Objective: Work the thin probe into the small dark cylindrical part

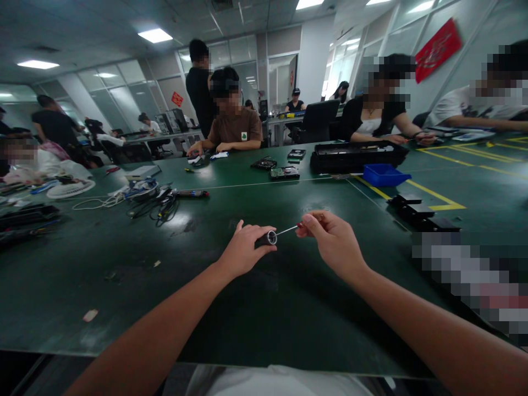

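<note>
My left hand point(246, 248) is closed around a small black cylinder point(264, 240) with a silvery ring at its end. That ringed end faces right. In my right hand point(332, 236) is a screwdriver point(287, 230) with a thin metal shaft and a red handle, pinched between thumb and fingers. Its shaft points left, and the tip is at the cylinder's ringed opening. Whether the tip touches anything inside cannot be made out. Both hands are above the green table point(256, 308), over its middle. My fingers hide most of the handle and part of the cylinder.
A cable bundle point(159, 201) and a pen-like tool point(192, 193) lie to the left. Circuit boards point(284, 172), a long black housing point(358, 158) and a blue bin point(384, 175) stand farther back. Black brackets point(424, 213) lie to the right. Several people sit around the table.
</note>
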`<action>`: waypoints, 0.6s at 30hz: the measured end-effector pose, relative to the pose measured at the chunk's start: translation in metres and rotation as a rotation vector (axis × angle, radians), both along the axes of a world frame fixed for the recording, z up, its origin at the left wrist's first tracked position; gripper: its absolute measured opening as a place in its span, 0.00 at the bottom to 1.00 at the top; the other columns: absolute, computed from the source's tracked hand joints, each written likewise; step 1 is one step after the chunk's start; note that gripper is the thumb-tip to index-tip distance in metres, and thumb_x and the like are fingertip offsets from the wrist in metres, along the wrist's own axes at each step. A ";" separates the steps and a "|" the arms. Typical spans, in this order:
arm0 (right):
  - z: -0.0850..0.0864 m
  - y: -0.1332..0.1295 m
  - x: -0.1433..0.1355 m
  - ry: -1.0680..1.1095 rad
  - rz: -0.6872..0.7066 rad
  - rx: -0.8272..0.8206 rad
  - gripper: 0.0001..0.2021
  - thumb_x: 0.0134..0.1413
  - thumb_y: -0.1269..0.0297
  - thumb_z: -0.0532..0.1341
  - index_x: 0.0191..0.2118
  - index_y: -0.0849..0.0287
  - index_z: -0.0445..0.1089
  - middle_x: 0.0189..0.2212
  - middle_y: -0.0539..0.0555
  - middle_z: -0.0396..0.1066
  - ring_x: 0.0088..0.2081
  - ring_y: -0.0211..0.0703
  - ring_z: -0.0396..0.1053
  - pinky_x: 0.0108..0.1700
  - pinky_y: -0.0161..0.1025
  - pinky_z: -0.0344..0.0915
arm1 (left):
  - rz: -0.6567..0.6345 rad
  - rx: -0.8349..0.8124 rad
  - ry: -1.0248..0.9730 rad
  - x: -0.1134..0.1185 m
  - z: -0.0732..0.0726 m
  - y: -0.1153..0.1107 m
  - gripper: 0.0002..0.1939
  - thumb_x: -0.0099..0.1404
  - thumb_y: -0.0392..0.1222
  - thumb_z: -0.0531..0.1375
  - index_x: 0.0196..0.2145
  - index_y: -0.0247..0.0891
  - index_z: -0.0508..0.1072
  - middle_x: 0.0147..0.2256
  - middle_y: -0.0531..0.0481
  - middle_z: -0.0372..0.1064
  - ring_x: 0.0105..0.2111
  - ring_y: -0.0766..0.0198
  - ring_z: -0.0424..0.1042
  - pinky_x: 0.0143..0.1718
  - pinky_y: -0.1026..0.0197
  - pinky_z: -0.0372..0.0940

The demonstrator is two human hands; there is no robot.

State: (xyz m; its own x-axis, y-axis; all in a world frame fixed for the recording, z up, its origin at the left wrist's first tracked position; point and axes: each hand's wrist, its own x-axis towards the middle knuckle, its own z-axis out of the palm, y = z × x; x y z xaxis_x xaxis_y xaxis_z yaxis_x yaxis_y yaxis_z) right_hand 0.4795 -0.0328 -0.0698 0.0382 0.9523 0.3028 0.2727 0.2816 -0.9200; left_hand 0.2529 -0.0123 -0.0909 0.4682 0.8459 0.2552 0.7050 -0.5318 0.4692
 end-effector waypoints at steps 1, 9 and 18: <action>0.000 0.000 0.000 0.010 -0.003 -0.008 0.17 0.61 0.50 0.59 0.39 0.60 0.72 0.31 0.56 0.78 0.34 0.47 0.77 0.42 0.48 0.71 | 0.000 0.003 -0.001 0.000 0.000 0.000 0.21 0.66 0.49 0.62 0.56 0.50 0.69 0.49 0.51 0.72 0.52 0.56 0.68 0.68 0.33 0.35; 0.000 -0.001 0.003 0.031 0.050 -0.033 0.17 0.59 0.49 0.62 0.38 0.60 0.73 0.31 0.57 0.79 0.34 0.46 0.77 0.42 0.48 0.72 | 0.008 -0.022 -0.015 -0.002 -0.003 0.002 0.21 0.67 0.50 0.62 0.57 0.50 0.68 0.51 0.52 0.72 0.53 0.56 0.67 0.67 0.34 0.36; 0.000 0.000 0.002 -0.141 0.053 -0.007 0.12 0.61 0.54 0.58 0.38 0.58 0.71 0.22 0.49 0.69 0.25 0.41 0.68 0.29 0.40 0.64 | -0.005 -0.025 -0.034 -0.002 -0.002 0.001 0.21 0.65 0.46 0.64 0.55 0.45 0.71 0.47 0.49 0.73 0.47 0.56 0.68 0.48 0.54 0.63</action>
